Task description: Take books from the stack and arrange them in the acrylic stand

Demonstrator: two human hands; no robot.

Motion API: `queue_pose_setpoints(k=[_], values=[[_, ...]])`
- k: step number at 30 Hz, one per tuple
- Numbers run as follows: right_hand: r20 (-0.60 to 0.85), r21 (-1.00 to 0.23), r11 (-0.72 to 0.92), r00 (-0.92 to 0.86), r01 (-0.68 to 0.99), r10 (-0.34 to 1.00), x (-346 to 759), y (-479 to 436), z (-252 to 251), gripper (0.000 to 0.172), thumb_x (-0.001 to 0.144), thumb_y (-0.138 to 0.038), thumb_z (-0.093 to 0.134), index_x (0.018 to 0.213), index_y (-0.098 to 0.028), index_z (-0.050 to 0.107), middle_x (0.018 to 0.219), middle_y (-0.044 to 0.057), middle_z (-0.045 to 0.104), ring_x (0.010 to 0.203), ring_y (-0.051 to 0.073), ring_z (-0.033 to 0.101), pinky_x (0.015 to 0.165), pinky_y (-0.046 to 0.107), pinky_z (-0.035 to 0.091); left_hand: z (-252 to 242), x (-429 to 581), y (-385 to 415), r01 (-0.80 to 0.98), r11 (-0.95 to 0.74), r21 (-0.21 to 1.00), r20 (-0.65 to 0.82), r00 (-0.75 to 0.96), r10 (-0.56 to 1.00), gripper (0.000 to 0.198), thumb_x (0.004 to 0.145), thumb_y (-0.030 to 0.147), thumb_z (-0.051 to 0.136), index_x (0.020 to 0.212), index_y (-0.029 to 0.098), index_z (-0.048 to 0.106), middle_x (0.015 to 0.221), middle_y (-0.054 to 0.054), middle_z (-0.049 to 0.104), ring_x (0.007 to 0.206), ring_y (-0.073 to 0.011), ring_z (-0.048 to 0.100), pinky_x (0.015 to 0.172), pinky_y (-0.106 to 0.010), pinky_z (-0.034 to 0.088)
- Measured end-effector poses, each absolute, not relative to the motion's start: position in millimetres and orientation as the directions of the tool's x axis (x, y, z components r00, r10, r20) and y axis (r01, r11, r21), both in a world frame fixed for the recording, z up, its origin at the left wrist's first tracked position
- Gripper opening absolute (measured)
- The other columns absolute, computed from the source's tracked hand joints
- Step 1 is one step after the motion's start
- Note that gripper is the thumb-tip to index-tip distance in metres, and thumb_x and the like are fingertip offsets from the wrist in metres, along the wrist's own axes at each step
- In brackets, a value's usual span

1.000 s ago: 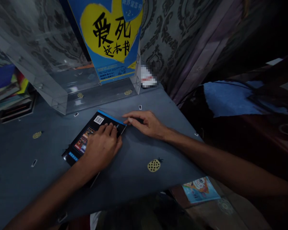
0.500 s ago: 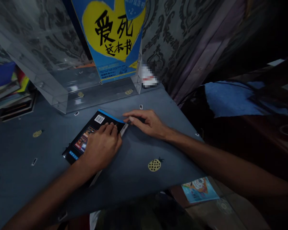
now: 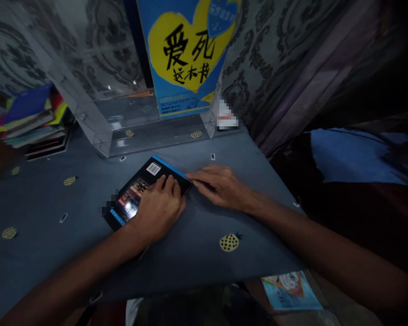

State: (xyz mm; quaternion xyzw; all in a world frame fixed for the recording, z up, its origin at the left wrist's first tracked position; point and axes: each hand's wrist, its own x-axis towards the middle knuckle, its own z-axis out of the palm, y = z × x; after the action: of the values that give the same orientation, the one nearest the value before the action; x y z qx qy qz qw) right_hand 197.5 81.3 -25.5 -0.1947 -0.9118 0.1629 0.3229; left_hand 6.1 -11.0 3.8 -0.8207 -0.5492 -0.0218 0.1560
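Observation:
A dark book with a blue spine edge and a white barcode lies flat, back cover up, on the blue-grey tablecloth. My left hand rests palm down on the book's right half, fingers together and pressing on the cover. My right hand lies on the cloth just right of the book, its fingertips touching the book's far right corner, fingers stretched out and close together.
A clear acrylic stand holds an upright blue book with a yellow heart at the back. A stack of books sits at the far left. A colourful booklet lies below the table's front edge. Patterned wallpaper is behind; dark furniture at right.
The view has shifted so everything sits further right. The book's corner, slightly lifted half a second ago, lies flat again. Both hands keep their places on and beside the book.

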Motion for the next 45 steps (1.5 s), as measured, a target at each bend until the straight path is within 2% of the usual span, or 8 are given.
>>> queue_pose_setpoints(k=[6, 10, 16, 22, 25, 31, 40, 45], values=[[0.381, -0.237, 0.876, -0.789, 0.420, 0.481, 190.3, 60.5, -13.8, 0.030, 0.104, -0.025, 0.045, 0.115, -0.019, 0.071, 0.084, 0.009, 0.075, 0.077, 0.023, 0.069, 0.079, 0.037, 0.054, 1.5, 4.8, -11.6, 0.922, -0.340, -0.185, 0.176, 0.372, 0.912, 0.030, 0.097, 0.028, 0.060, 0.115, 0.008, 0.072, 0.123, -0.020, 0.072, 0.114, -0.0312, 0.068, 0.085, -0.040, 0.062], [0.331, -0.204, 0.841, -0.774, 0.500, 0.540, 182.8, 39.8, -10.9, 0.036, 0.104, -0.031, 0.048, 0.134, -0.017, 0.061, 0.094, 0.013, 0.076, 0.088, 0.029, 0.070, 0.082, 0.045, 0.056, 8.3, 0.3, -10.9, 0.923, -0.368, -0.111, 0.096, 0.378, 0.921, 0.030, 0.096, 0.032, 0.062, 0.113, 0.009, 0.071, 0.115, -0.017, 0.072, 0.108, -0.0306, 0.067, 0.081, -0.041, 0.061], [0.316, -0.164, 0.848, -0.788, 0.503, 0.528, 170.5, 44.8, -19.2, 0.046, 0.105, -0.033, 0.046, 0.147, -0.018, 0.049, 0.130, 0.019, 0.070, 0.121, 0.033, 0.064, 0.098, 0.053, 0.054, 7.6, -15.0, -3.3, 0.953, -0.285, -0.103, 0.124, 0.296, 0.947, 0.029, 0.102, 0.023, 0.048, 0.115, 0.011, 0.070, 0.115, -0.016, 0.070, 0.105, -0.0297, 0.065, 0.084, -0.044, 0.055], [0.227, -0.208, 0.839, -0.810, 0.502, 0.541, 145.5, 87.0, -23.4, 0.048, 0.106, -0.037, 0.043, 0.150, -0.016, 0.047, 0.147, 0.019, 0.059, 0.143, 0.031, 0.050, 0.111, 0.056, 0.045, -4.0, -43.8, 13.6, 0.968, -0.224, -0.112, 0.196, 0.242, 0.950, 0.038, 0.102, 0.019, 0.043, 0.133, 0.008, 0.061, 0.126, -0.017, 0.068, 0.111, -0.0311, 0.061, 0.092, -0.045, 0.051], [0.193, -0.243, 0.832, -0.816, 0.498, 0.545, 131.9, 107.3, -25.0, 0.051, 0.106, -0.039, 0.043, 0.150, -0.014, 0.047, 0.153, 0.019, 0.054, 0.146, 0.033, 0.046, 0.114, 0.056, 0.041, -10.4, -56.9, 20.3, 0.969, -0.225, -0.104, 0.254, 0.245, 0.936, 0.039, 0.101, 0.018, 0.043, 0.134, 0.009, 0.061, 0.133, -0.017, 0.065, 0.113, -0.0295, 0.060, 0.097, -0.044, 0.050], [0.203, -0.320, 0.822, -0.813, 0.472, 0.546, 122.8, 127.8, -29.9, 0.051, 0.106, -0.039, 0.043, 0.149, -0.013, 0.049, 0.153, 0.018, 0.054, 0.146, 0.032, 0.045, 0.117, 0.056, 0.037, -17.0, -71.5, 27.0, 0.970, -0.244, 0.009, 0.324, 0.228, 0.918, 0.037, 0.099, 0.023, 0.049, 0.131, 0.012, 0.064, 0.129, -0.016, 0.066, 0.114, -0.0291, 0.059, 0.100, -0.046, 0.050], [0.231, -0.319, 0.839, -0.823, 0.440, 0.519, 125.9, 130.7, -38.6, 0.049, 0.106, -0.037, 0.041, 0.149, -0.017, 0.050, 0.156, 0.015, 0.051, 0.148, 0.032, 0.042, 0.118, 0.056, 0.033, -1.6, -71.3, 9.0, 0.872, -0.482, 0.086, 0.224, 0.454, 0.862, 0.031, 0.101, 0.023, 0.047, 0.122, 0.015, 0.070, 0.120, -0.013, 0.070, 0.107, -0.0266, 0.062, 0.090, -0.043, 0.053], [0.251, -0.313, 0.846, -0.821, 0.433, 0.513, 125.0, 133.4, -42.3, 0.048, 0.107, -0.038, 0.040, 0.150, -0.020, 0.049, 0.159, 0.013, 0.048, 0.149, 0.031, 0.041, 0.117, 0.056, 0.032, 13.0, -70.7, -31.6, 0.763, -0.632, 0.133, 0.184, 0.608, 0.772, 0.029, 0.102, 0.031, 0.052, 0.118, 0.015, 0.071, 0.125, -0.012, 0.070, 0.112, -0.0268, 0.064, 0.099, -0.045, 0.052]])
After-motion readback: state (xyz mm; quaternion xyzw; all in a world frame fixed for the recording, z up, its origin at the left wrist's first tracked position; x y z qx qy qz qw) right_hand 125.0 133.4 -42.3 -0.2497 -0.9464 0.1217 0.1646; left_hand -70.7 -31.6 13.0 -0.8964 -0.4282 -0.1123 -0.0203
